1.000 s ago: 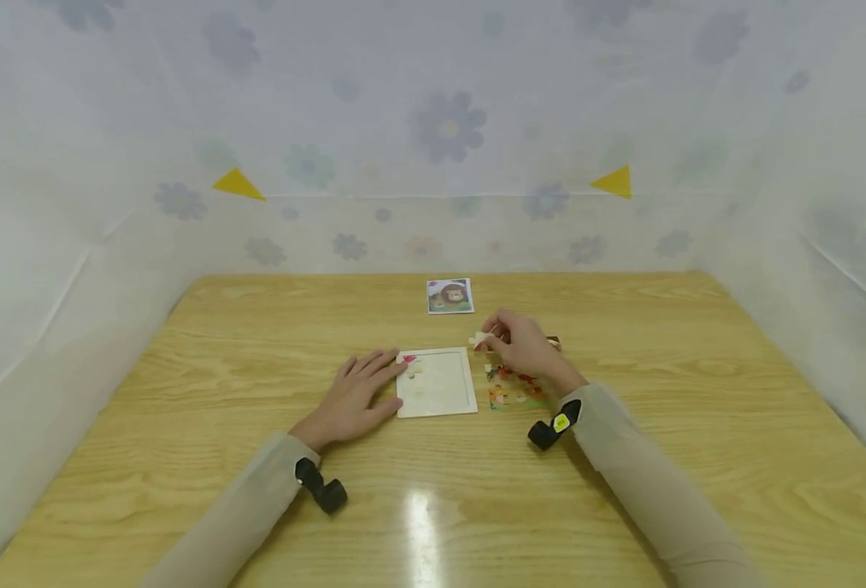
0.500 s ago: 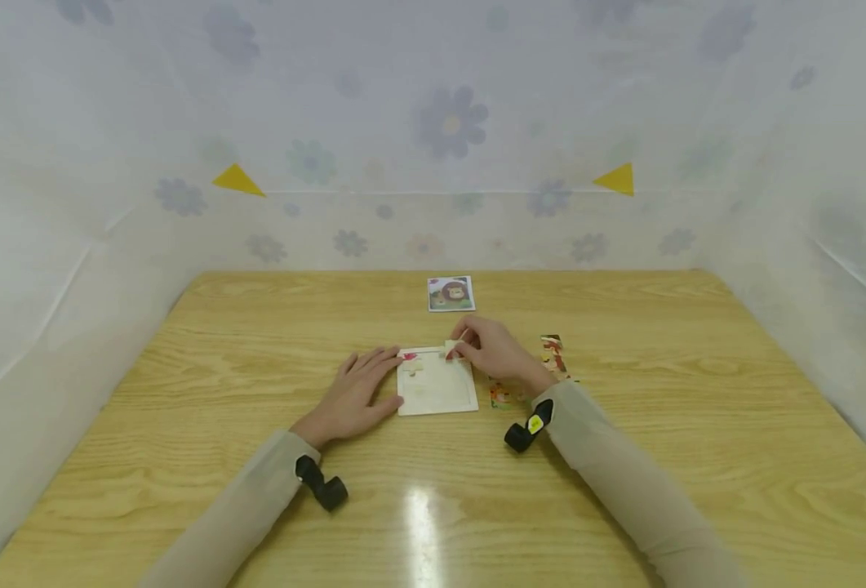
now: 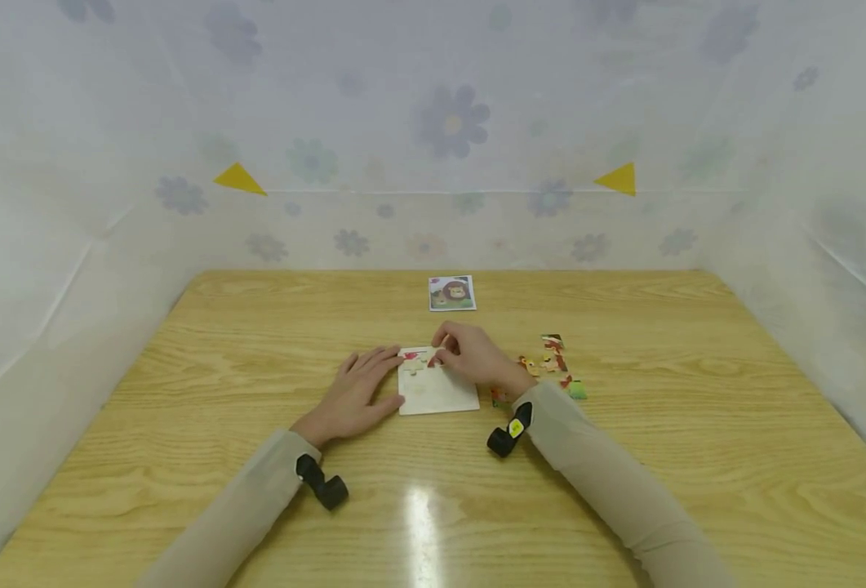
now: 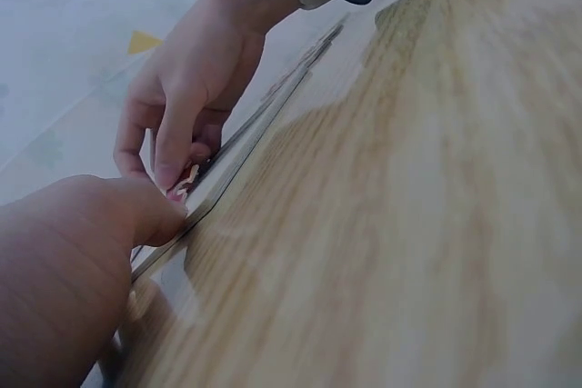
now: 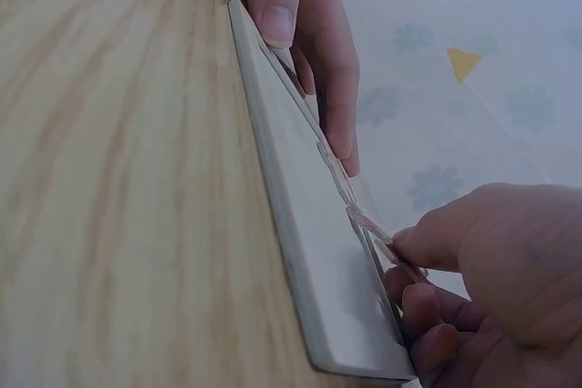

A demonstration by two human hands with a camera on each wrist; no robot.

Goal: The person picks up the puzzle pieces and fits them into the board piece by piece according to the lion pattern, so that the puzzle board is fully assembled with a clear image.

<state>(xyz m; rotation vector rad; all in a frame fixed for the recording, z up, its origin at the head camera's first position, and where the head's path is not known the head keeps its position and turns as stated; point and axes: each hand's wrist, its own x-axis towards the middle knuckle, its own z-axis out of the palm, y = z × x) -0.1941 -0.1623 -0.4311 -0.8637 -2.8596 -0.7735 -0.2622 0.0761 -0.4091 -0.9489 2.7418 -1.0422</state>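
A square white puzzle board (image 3: 440, 398) lies on the table in front of me. My left hand (image 3: 355, 398) rests against its left side with fingers extended, the fingertips at the rim. A puzzle piece (image 3: 414, 366) with a pink patch sits in the board's far left corner. My right hand (image 3: 469, 355) reaches over the board's far side and pinches a puzzle piece with red on it (image 3: 433, 361) between thumb and fingers, beside the first piece. In the right wrist view, the held piece (image 5: 377, 230) tilts over the board's edge, under the thumb.
Several loose picture puzzle pieces (image 3: 552, 361) lie right of the board, partly hidden by the right wrist. A small lion picture card (image 3: 452, 293) lies behind the board. Flowered white cloth (image 3: 374, 106) with two yellow triangles (image 3: 615, 180) surrounds the wooden table (image 3: 293, 327).
My right hand has moved left from beside the loose pieces to above the board, carrying the puzzle piece to the corner piece's side. The left hand has stayed in place.
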